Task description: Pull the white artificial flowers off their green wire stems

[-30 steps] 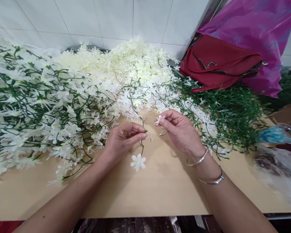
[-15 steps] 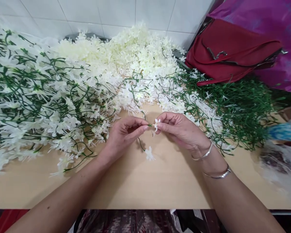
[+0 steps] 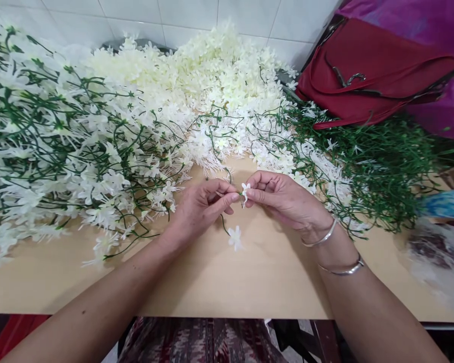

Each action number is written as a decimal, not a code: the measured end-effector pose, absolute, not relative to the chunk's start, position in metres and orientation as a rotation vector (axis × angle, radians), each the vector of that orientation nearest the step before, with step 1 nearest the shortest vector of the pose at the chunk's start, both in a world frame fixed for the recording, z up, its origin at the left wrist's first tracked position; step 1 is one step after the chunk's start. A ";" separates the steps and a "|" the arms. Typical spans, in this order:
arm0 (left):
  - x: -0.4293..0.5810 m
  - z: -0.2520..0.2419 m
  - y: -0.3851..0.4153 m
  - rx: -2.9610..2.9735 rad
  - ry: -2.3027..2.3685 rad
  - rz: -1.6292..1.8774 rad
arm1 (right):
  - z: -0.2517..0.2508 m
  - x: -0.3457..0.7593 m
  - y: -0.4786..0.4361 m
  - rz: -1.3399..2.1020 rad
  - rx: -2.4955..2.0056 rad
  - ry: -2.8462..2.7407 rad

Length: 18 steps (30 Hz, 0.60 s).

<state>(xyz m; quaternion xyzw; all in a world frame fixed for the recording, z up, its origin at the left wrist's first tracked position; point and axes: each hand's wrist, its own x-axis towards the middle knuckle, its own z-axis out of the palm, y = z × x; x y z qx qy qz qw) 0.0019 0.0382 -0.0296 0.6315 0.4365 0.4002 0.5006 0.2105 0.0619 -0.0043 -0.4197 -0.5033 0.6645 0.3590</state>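
Observation:
Between my two hands, over the front middle of the table, is a small white artificial flower (image 3: 245, 190). My left hand (image 3: 208, 204) is closed, pinching the green stem just behind that flower with thumb and forefinger. My right hand (image 3: 282, 200), with two bangles at the wrist, is also closed and pinches the flower's petals from the other side. Another white flower (image 3: 234, 238) hangs below on a green stem that runs up behind my left fingers. Where the stem joins the flower is mostly hidden by my fingertips.
A big heap of white flowers on green stems (image 3: 60, 141) fills the left. Loose cream blossoms (image 3: 215, 70) pile up at the back. On the right lie green stems (image 3: 382, 161), a red handbag (image 3: 371, 70), a purple bag (image 3: 448, 111) and a clear plastic bag (image 3: 435, 257).
My left fingertips have moved right, closer to the flower and my right fingers, so less green stem shows between the hands. The camera view has shifted slightly.

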 end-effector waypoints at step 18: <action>0.006 -0.031 0.037 1.436 1.019 0.967 | -0.007 0.205 0.060 1.646 -1.062 -1.384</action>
